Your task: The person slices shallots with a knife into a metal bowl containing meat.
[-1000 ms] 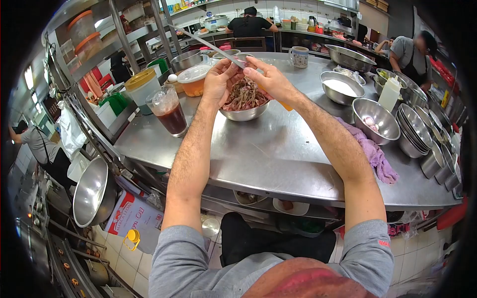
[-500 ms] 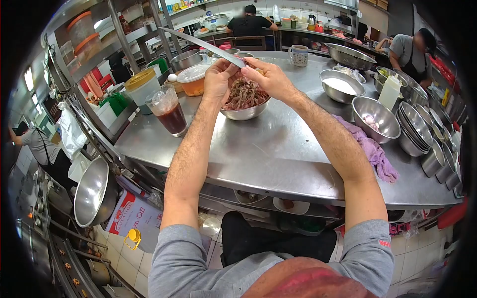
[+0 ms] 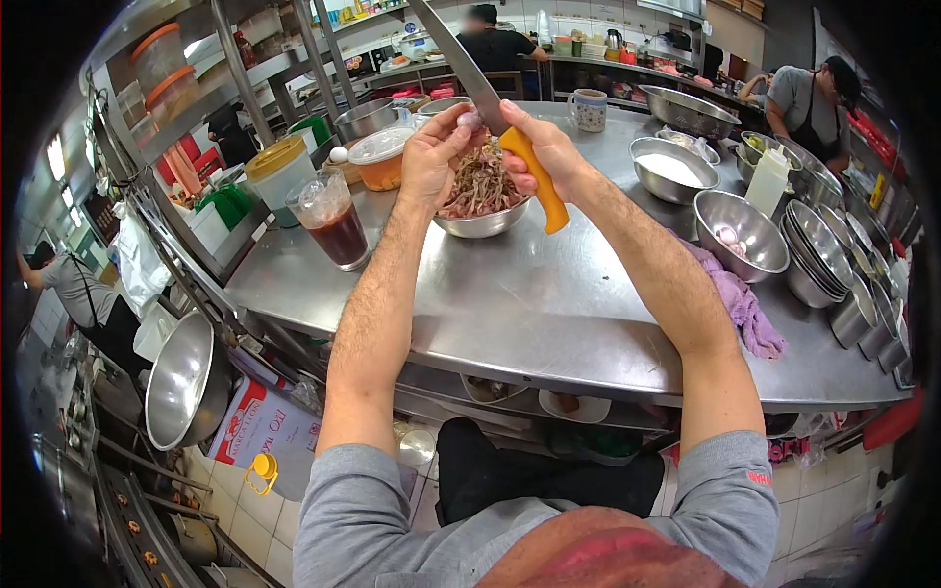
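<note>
My left hand [image 3: 438, 157] pinches a small pale purple shallot [image 3: 470, 122] between thumb and fingertips. In my right hand [image 3: 545, 147] is a large knife with a yellow handle [image 3: 535, 184]; its long blade points up and to the left, passing close by the shallot. Both hands are above a steel bowl [image 3: 480, 225] heaped with brown and purplish papery peels [image 3: 480, 186]. Several peeled pinkish shallots [image 3: 730, 240] lie in another steel bowl [image 3: 760, 263] on the right.
On the steel table [image 3: 549, 314], a cup of dark red drink [image 3: 338, 233] and a lidded orange tub [image 3: 382, 157] stand left. To the right are a purple cloth [image 3: 740, 304], a bowl of white contents [image 3: 674, 171] and stacked bowls [image 3: 818, 257]. A co-worker [image 3: 809, 108] stands far right.
The knife has swung more upright, and its yellow handle now shows below my right hand. My hands have moved slightly apart, exposing the shallot in my left fingertips.
</note>
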A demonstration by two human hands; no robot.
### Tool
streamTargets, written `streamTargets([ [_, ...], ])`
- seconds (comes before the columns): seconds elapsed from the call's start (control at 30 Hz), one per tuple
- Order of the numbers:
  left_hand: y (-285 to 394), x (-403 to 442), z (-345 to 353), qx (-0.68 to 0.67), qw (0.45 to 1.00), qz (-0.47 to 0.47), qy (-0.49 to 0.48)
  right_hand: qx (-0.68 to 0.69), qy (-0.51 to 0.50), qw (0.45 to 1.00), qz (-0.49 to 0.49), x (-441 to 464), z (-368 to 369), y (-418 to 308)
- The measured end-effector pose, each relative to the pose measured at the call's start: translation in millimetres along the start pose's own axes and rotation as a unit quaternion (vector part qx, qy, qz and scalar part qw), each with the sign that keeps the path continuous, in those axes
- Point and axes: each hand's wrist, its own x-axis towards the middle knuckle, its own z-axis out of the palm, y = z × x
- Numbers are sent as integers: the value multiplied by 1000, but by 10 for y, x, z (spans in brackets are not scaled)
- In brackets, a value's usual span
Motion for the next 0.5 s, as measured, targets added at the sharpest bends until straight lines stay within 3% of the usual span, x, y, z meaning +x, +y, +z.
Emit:
streamTargets([
  [0.13,-12,-8,78,-40,999,-27,22,-104,40,991,-70,1,50,16],
  [0.2,-26,-8,106,-3,998,-29,60,-192,31,971,-138,35,49,52],
  [0.3,-49,1,48,61,993,-51,89,-225,21,960,-164,38,71,80],
  [0.43,-62,20,17,68,993,-42,86,-183,31,976,-117,9,100,64],
  [0.5,-63,26,19,92,993,-10,78,-72,33,996,-45,19,122,66],
])
